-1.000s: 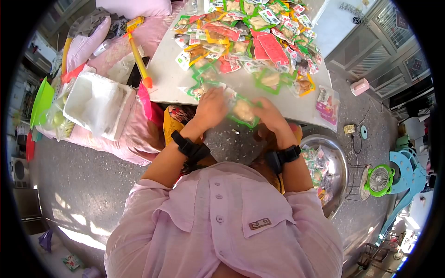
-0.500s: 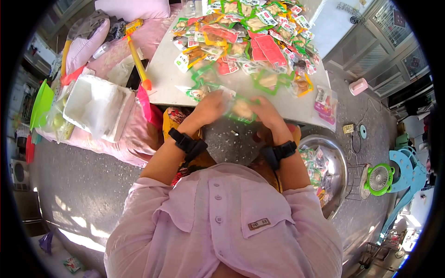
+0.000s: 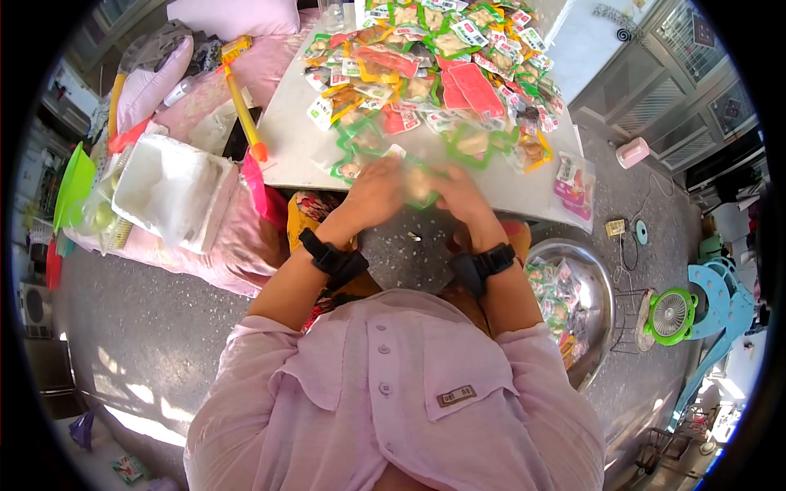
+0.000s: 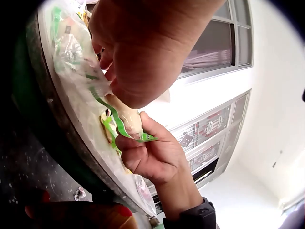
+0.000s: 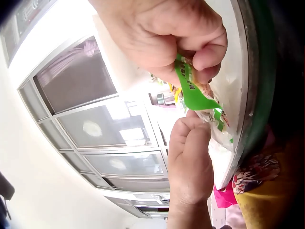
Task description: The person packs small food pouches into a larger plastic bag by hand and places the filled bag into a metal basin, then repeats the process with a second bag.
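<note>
Over the near edge of the table, a clear food packet (image 3: pixel 419 185) with a green border and pale pieces inside is held between both hands. My left hand (image 3: pixel 375 193) grips its left side, with the fingers curled inward. On the other side, my right hand (image 3: pixel 461 196) pinches the green edge between thumb and fingers, plainest in the left wrist view, where the packet (image 4: pixel 127 119) bulges between the hands. In the right wrist view its green strip (image 5: pixel 194 93) bends down from the right hand (image 5: pixel 176 38) toward the left hand (image 5: pixel 191 160). Another green-edged packet (image 3: pixel 360 135) lies just beyond the left hand.
A heap of food packets (image 3: pixel 426 65) covers the far part of the table (image 3: pixel 295 139). A pink-purple packet (image 3: pixel 575 186) lies at the right corner. Below right stands a metal basin (image 3: pixel 607 295) with more packets. A white foam box (image 3: pixel 155 184) sits at left.
My right hand has moved slightly left, closer to the left hand. The packet between them now shows narrower, and more of it is hidden by the fingers.
</note>
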### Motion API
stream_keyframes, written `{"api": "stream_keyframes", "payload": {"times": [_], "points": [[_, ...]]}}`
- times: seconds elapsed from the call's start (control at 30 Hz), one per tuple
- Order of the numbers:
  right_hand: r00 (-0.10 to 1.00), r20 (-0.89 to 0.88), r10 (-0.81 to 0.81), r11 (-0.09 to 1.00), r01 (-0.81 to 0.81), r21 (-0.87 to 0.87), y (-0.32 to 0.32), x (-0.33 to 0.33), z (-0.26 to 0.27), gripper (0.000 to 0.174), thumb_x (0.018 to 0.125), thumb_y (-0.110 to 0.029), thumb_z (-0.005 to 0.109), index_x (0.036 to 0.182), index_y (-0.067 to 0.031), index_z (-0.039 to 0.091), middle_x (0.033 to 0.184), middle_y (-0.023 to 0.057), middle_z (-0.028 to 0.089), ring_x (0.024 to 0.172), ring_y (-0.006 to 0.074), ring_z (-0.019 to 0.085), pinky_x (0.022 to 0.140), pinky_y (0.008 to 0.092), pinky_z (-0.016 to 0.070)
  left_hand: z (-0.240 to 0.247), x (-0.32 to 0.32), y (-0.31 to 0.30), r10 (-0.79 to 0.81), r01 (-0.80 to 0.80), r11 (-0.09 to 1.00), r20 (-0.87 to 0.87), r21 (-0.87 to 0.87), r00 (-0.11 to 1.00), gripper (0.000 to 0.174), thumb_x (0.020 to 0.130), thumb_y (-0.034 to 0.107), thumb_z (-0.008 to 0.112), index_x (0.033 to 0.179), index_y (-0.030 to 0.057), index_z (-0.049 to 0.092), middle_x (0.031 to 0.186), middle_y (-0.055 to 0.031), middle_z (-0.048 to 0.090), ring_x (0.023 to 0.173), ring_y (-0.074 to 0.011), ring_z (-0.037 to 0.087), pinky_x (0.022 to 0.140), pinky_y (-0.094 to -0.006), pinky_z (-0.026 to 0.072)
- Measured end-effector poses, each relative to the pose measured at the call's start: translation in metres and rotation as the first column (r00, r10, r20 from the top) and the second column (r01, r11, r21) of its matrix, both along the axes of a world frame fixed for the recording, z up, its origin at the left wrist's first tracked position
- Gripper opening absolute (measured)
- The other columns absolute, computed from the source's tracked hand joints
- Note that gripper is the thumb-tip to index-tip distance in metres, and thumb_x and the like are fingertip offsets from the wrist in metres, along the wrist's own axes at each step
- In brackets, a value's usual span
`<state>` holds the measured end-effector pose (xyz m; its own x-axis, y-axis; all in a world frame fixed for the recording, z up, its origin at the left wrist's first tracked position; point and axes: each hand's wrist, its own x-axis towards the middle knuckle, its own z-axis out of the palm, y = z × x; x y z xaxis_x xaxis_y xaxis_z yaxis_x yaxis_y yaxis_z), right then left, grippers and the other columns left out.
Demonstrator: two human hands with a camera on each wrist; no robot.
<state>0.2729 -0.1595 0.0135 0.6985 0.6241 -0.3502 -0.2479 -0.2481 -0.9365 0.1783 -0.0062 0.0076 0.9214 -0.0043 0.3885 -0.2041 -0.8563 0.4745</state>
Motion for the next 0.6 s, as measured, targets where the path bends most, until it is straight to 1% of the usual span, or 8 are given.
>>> {"api": "stream_keyframes", "payload": {"times": [0.07,0.17,0.27,0.3,0.37,0.47,0.57,0.6], "points": [[0.999,-0.054,0.004,0.999,-0.001,0.048,0.009,0.002,-0.010,0.042,0.070,-0.025,0.061,0.104,-0.0052,0.044,0.083,0.0035,0.050,0.063,0.0088,0.045,0.049,0.0203,0.0364,0.002,0.001,0.000,-0.032,0.032,0.999,0.001,-0.008,0.999,0.020,0.064,0.005,0.049,0.083,-0.0017,0.051,0.107,-0.0222,0.046,0.104,-0.0364,0.040,0.090,-0.0405,0.0308],[0.976,-0.216,-0.039,0.976,0.084,0.202,0.021,-0.001,-0.021,0.037,0.072,-0.020,0.059,0.103,-0.0062,0.044,0.082,0.0028,0.051,0.063,0.0094,0.046,0.050,0.0213,0.0371,0.008,0.001,0.000,-0.061,0.062,0.997,0.031,-0.038,0.998,0.018,0.064,0.004,0.050,0.081,-0.0023,0.051,0.104,-0.0230,0.047,0.102,-0.0370,0.041,0.089,-0.0404,0.0319],[0.963,-0.260,0.076,0.973,-0.014,0.232,0.023,0.002,-0.028,0.029,0.074,-0.016,0.056,0.099,-0.0068,0.046,0.079,0.0025,0.052,0.062,0.0099,0.048,0.049,0.0211,0.0379,0.006,0.000,0.002,-0.076,0.081,0.996,0.102,-0.046,0.992,0.015,0.065,0.003,0.050,0.079,-0.0025,0.050,0.101,-0.0232,0.048,0.100,-0.0375,0.042,0.088,-0.0407,0.0327],[0.963,-0.238,0.124,0.971,-0.069,0.228,0.021,0.003,-0.027,0.027,0.074,-0.016,0.055,0.097,-0.0067,0.047,0.079,0.0025,0.052,0.062,0.0100,0.048,0.049,0.0210,0.0381,0.006,0.000,0.003,-0.081,0.087,0.995,0.130,-0.043,0.988,0.014,0.065,0.003,0.050,0.078,-0.0025,0.050,0.100,-0.0232,0.049,0.099,-0.0376,0.043,0.088,-0.0408,0.0329],[0.957,-0.193,0.216,0.961,-0.173,0.215,0.016,0.002,-0.020,0.022,0.074,-0.015,0.054,0.094,-0.0065,0.048,0.078,0.0027,0.052,0.062,0.0102,0.049,0.048,0.0207,0.0386,0.011,-0.002,0.002,-0.105,0.108,0.994,0.087,-0.033,0.991,0.013,0.064,0.002,0.050,0.077,-0.0019,0.049,0.099,-0.0228,0.049,0.099,-0.0376,0.043,0.088,-0.0407,0.0331],[0.975,-0.109,0.195,0.974,-0.179,0.136,0.019,-0.004,-0.007,0.018,0.075,-0.014,0.053,0.090,-0.0057,0.049,0.076,0.0029,0.052,0.062,0.0101,0.049,0.048,0.0203,0.0390,0.011,-0.004,-0.003,-0.086,0.088,0.995,0.036,-0.039,0.996,0.013,0.062,0.001,0.050,0.074,-0.0013,0.048,0.099,-0.0223,0.049,0.099,-0.0372,0.044,0.088,-0.0411,0.0335],[0.958,-0.038,0.284,0.959,-0.284,0.017,0.022,0.002,-0.005,0.016,0.074,-0.011,0.052,0.089,-0.0054,0.048,0.076,0.0039,0.052,0.062,0.0114,0.050,0.048,0.0210,0.0393,0.023,-0.009,-0.010,-0.098,0.098,0.995,0.002,-0.004,0.995,0.013,0.061,0.001,0.049,0.073,-0.0013,0.046,0.099,-0.0215,0.049,0.099,-0.0372,0.044,0.087,-0.0420,0.0334],[0.967,-0.085,0.238,0.969,-0.232,0.082,0.023,0.002,-0.006,0.015,0.074,-0.010,0.051,0.088,-0.0053,0.048,0.076,0.0043,0.052,0.063,0.0121,0.051,0.048,0.0217,0.0397,0.028,-0.011,-0.012,-0.112,0.112,0.994,-0.009,0.015,0.994,0.013,0.060,0.001,0.049,0.073,-0.0013,0.046,0.099,-0.0212,0.049,0.099,-0.0373,0.044,0.087,-0.0424,0.0333]]}}
